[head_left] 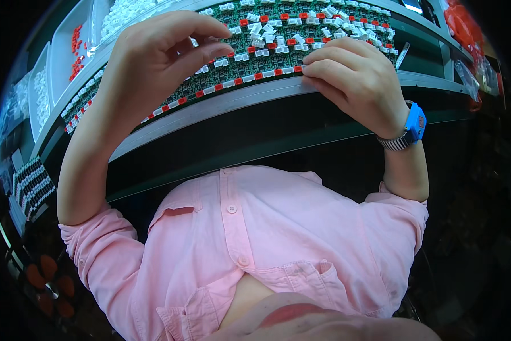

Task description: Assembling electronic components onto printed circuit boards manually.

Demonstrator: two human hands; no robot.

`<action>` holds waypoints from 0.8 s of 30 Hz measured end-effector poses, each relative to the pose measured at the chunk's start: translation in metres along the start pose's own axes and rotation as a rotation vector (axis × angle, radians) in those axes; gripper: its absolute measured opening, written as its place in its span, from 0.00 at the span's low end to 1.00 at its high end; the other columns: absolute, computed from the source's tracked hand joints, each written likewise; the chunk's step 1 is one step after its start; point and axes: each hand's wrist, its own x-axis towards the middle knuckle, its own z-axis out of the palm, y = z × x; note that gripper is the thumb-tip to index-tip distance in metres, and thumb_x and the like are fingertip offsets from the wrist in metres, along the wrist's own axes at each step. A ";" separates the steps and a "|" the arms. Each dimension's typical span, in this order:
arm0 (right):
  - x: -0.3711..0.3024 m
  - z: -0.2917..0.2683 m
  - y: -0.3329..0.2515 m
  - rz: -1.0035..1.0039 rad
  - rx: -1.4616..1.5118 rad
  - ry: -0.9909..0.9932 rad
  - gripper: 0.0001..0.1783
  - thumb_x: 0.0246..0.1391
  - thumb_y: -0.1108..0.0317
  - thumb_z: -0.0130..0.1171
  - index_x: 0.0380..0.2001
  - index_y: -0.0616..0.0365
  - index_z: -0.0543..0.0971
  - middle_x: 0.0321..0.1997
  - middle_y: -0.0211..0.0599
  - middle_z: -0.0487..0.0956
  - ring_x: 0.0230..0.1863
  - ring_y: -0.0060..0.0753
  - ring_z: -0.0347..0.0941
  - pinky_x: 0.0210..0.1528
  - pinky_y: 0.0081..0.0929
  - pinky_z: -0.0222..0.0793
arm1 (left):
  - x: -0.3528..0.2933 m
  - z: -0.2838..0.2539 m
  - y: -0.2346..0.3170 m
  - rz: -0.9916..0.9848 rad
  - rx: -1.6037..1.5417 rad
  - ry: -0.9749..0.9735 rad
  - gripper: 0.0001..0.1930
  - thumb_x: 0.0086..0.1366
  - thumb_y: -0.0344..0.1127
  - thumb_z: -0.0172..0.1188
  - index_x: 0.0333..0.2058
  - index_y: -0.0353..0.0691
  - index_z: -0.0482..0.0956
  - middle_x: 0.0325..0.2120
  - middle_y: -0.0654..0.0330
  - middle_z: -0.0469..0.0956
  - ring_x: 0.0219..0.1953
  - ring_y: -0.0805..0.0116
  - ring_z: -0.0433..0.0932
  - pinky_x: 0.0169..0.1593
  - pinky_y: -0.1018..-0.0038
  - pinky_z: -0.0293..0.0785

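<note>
My left hand [159, 54] hovers over the left part of a long green circuit board panel [233, 73]. Its thumb and index finger are apart, with no object clearly held between their tips. My right hand [352, 79] is at the panel's near edge, its fingertips drawn together beside a red connector [298, 69] in the front row. Whatever those fingertips hold, if anything, is hidden. Rows of small white and red connectors line the panel. Loose white connectors [261, 35] lie heaped in its middle, and another pile [352, 27] lies further right.
A metal rail [210, 111] runs along the panel's near side. At the left stand white trays [59, 62] with red and white connectors. Stacked boards [34, 184] sit lower left, above an orange-bladed fan [50, 287]. Red plastic bags [466, 25] lie far right.
</note>
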 end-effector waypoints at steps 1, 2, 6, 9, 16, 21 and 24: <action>0.007 -0.001 -0.005 0.019 0.067 0.095 0.12 0.49 0.72 0.67 0.39 0.53 0.82 0.35 0.30 0.82 0.33 0.29 0.75 0.32 0.22 0.71 | -0.001 -0.002 -0.001 0.012 0.000 -0.015 0.10 0.62 0.27 0.62 0.43 0.38 0.81 0.32 0.60 0.78 0.29 0.70 0.74 0.31 0.81 0.68; 0.013 -0.001 -0.010 0.037 0.134 0.190 0.12 0.49 0.72 0.67 0.39 0.53 0.82 0.35 0.30 0.82 0.33 0.29 0.75 0.32 0.22 0.71 | -0.003 -0.003 -0.002 0.024 0.000 -0.030 0.10 0.63 0.27 0.61 0.44 0.39 0.81 0.32 0.60 0.78 0.29 0.71 0.74 0.30 0.82 0.67; 0.018 -0.001 -0.008 0.151 0.132 0.241 0.13 0.49 0.75 0.65 0.40 0.54 0.81 0.35 0.31 0.82 0.32 0.30 0.75 0.32 0.23 0.71 | -0.009 -0.010 -0.004 -0.014 -0.019 -0.051 0.13 0.65 0.26 0.59 0.48 0.39 0.81 0.34 0.60 0.79 0.29 0.73 0.74 0.30 0.84 0.68; 0.021 0.002 -0.006 0.237 0.071 0.202 0.14 0.49 0.77 0.64 0.41 0.54 0.81 0.35 0.31 0.82 0.32 0.30 0.75 0.32 0.24 0.71 | -0.015 -0.012 -0.004 -0.075 -0.030 -0.053 0.15 0.65 0.25 0.58 0.50 0.40 0.80 0.36 0.60 0.80 0.29 0.73 0.75 0.30 0.84 0.70; 0.018 0.009 -0.013 0.332 0.011 0.118 0.16 0.48 0.79 0.62 0.42 0.56 0.80 0.35 0.33 0.82 0.30 0.30 0.74 0.31 0.24 0.71 | -0.026 -0.009 0.003 -0.175 -0.280 0.008 0.14 0.65 0.23 0.56 0.49 0.39 0.79 0.38 0.59 0.81 0.30 0.74 0.75 0.33 0.83 0.73; 0.028 -0.002 0.001 0.205 0.015 0.027 0.14 0.48 0.78 0.64 0.41 0.57 0.81 0.36 0.34 0.82 0.32 0.29 0.75 0.32 0.22 0.72 | -0.032 -0.011 0.006 -0.232 -0.310 0.044 0.14 0.64 0.21 0.57 0.48 0.39 0.80 0.38 0.59 0.82 0.32 0.73 0.76 0.34 0.83 0.74; 0.037 -0.005 0.010 0.062 -0.012 -0.027 0.13 0.49 0.78 0.64 0.41 0.57 0.81 0.36 0.35 0.83 0.33 0.30 0.77 0.34 0.21 0.73 | -0.037 -0.014 0.007 -0.219 -0.264 0.067 0.14 0.63 0.21 0.57 0.47 0.40 0.80 0.38 0.59 0.82 0.32 0.73 0.76 0.34 0.82 0.73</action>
